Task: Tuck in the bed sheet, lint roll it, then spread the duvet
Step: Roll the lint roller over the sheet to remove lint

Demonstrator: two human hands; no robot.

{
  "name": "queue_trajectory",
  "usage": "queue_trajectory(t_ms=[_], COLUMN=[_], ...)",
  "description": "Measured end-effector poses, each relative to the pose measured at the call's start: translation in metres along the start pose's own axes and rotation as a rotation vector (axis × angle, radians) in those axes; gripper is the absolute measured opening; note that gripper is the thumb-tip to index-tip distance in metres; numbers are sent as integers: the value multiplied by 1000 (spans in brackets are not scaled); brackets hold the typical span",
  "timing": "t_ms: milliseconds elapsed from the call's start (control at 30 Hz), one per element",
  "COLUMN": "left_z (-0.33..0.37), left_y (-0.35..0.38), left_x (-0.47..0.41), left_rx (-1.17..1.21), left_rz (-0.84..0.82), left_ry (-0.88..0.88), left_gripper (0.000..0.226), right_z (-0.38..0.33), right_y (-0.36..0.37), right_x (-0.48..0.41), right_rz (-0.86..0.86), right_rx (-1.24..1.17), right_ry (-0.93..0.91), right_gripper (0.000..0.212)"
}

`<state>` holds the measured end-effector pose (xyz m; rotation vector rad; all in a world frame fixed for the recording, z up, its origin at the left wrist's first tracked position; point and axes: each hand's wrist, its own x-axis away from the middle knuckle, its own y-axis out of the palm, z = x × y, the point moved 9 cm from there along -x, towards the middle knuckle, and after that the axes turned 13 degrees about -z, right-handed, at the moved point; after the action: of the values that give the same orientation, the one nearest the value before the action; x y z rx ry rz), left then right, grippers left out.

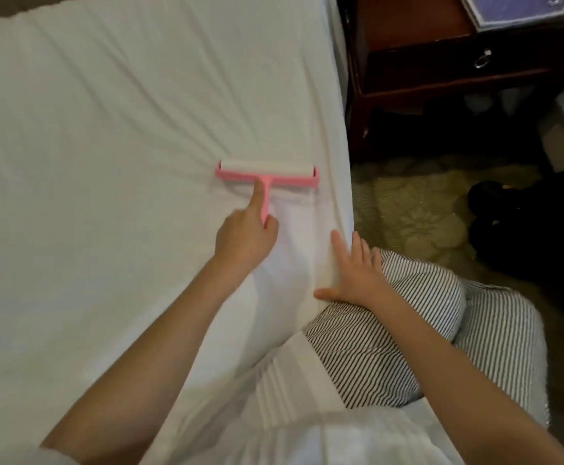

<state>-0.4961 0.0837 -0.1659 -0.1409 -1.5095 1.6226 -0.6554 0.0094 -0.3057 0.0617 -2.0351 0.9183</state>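
Observation:
A white bed sheet [123, 129] covers the mattress, with wrinkles fanning out toward the right edge. A pink lint roller [267, 174] with a white roll lies flat on the sheet near that edge. My left hand [245, 236] grips its pink handle, index finger stretched along the stem. My right hand [354, 273] rests flat with spread fingers on the sheet at the mattress edge, beside my striped trouser leg [408, 330]. No duvet is in view.
A dark wooden nightstand [425, 72] with a ring-pull drawer stands right of the bed. Patterned carpet [418, 213] lies below it, with dark shoes [495, 209] further right.

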Motion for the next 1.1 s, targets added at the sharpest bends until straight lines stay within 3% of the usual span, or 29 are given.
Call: queue_trajectory(t_ms=[133,233,400,533,600,767,933,1100], left_z=[-29,-42,-22,8,11,-22,-18,6], left_y=[56,86,52,21,25,79,64,35], left_x=[99,154,80,19,32,131,101,32], left_rx=[-184,-183,-224,-144,-143,-196,-174,181], left_rz=[-161,-312,-106,-48,-76,-243,-144,-21], left_ry=[-44,-85,-32,-12,-25,-9,37,108], left_gripper=[73,74,69,64,66,71,70,69], right_z=[-3,-3,2,6,6,21,34,42], right_y=[5,6,6,-5,-16,-22,-26,-35], right_x=[10,13,22,27,28,21,11,14], right_rz=[-27,-39,-15,82,150,229,263,357], right_rx=[25,44,115,86,-6,-397,-458,-503], right_ry=[37,54,72,76,57,112,212,221], right_gripper=[125,128,118,87,69,53,28,17])
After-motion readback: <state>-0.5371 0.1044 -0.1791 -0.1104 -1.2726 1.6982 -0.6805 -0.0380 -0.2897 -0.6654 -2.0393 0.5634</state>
